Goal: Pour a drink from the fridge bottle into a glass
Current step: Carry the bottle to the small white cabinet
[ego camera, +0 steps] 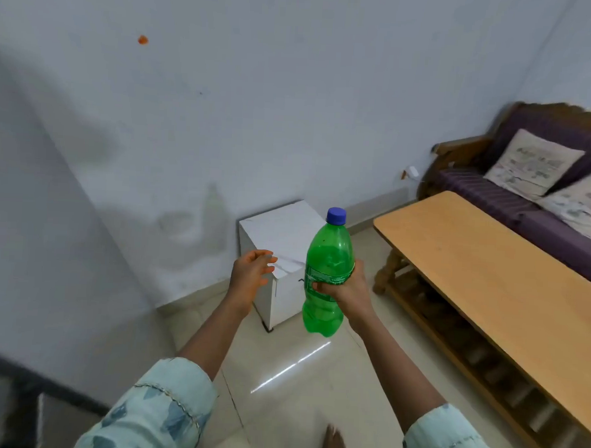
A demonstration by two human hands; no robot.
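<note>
A green plastic bottle (328, 259) with a blue cap stands upright in the air in front of me, about half full. My right hand (347, 288) grips it around the label at mid-height. To the bottle's left, my left hand (250, 273) is held out with its fingers spread and holds nothing. No glass is in view.
A long wooden table (490, 265) runs along the right side. Behind it stands a purple sofa (561, 217) with two cushions. A small white cabinet (282, 257) sits on the tiled floor just past my hands. The grey surface at the left (30, 227) looks like the fridge.
</note>
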